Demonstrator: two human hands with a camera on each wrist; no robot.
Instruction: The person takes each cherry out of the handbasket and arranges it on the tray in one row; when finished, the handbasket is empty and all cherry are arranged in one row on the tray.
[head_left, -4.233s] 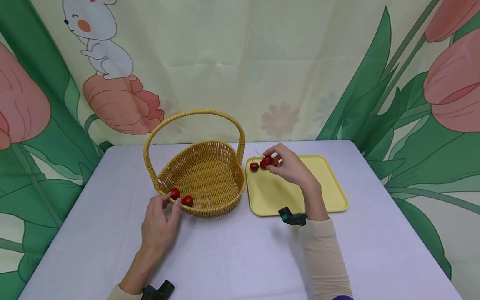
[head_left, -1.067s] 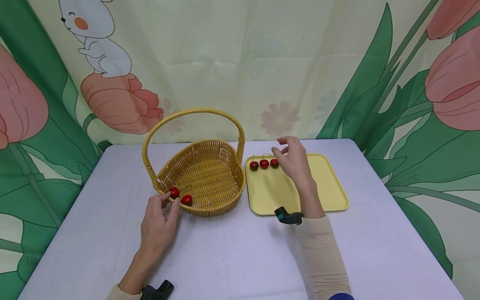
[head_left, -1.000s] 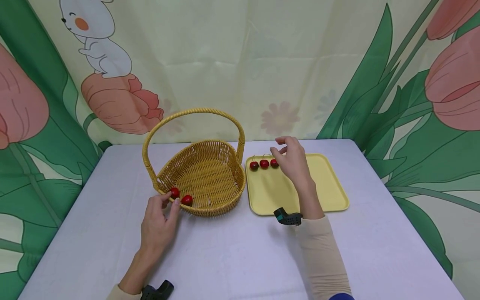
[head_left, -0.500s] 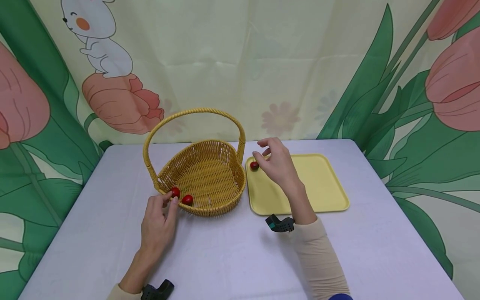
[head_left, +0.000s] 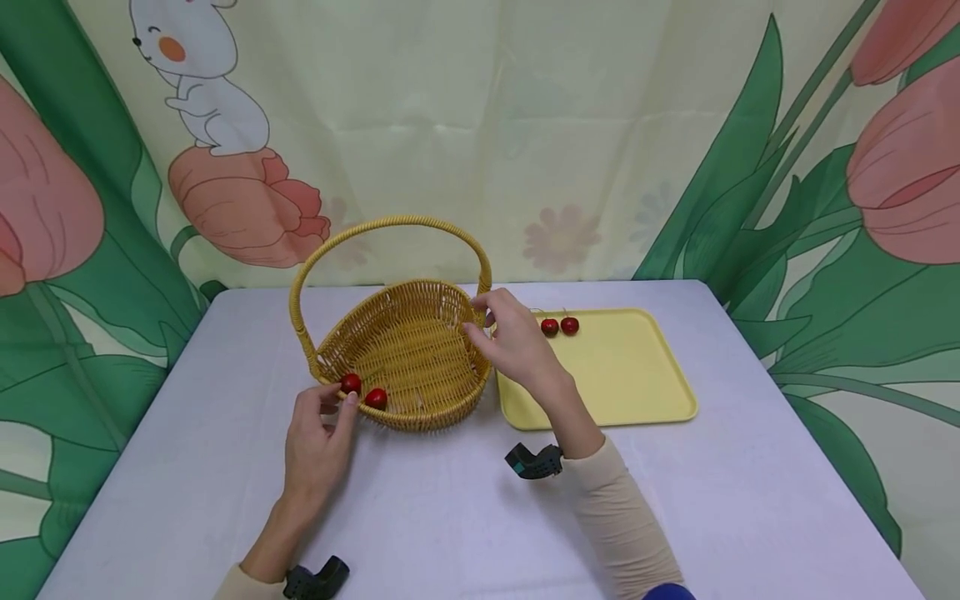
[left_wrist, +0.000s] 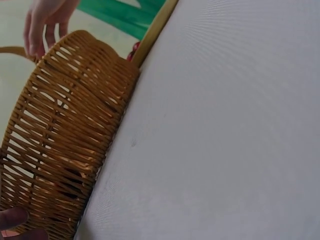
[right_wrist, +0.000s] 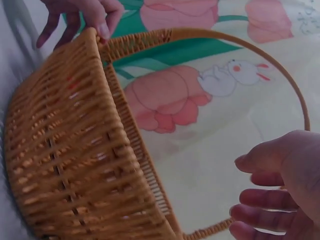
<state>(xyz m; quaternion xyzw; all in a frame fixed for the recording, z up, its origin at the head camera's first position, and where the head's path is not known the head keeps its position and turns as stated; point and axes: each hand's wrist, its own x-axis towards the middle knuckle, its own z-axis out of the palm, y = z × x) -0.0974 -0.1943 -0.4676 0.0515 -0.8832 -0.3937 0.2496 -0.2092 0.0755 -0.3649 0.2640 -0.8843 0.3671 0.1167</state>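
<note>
A golden wicker basket [head_left: 420, 342] with a tall arched handle stands on the table. Two red cherries, one cherry [head_left: 350, 382] and another cherry [head_left: 377, 398], lie inside near its front-left rim. My left hand [head_left: 318, 442] holds that rim between thumb and fingers. At the basket's right side, by the foot of the handle, my right hand [head_left: 517, 342] hovers with relaxed, parted fingers and nothing between them, as the right wrist view shows. On the yellow tray [head_left: 600, 383] sit a dark red cherry [head_left: 550, 327] and a second one [head_left: 570, 326]; the right hand covers the tray's left corner.
A white cloth [head_left: 450, 517] covers the table. The tray lies just right of the basket. Behind the table hangs a printed curtain [head_left: 420, 150] with tulips and a white rabbit. Each wrist wears a black camera, such as the right one [head_left: 534, 461].
About four seconds ago my right hand pinched a cherry over the tray; it has let go there. It then moved left to the basket's right side, uncovering a cherry. The left hand stays put.
</note>
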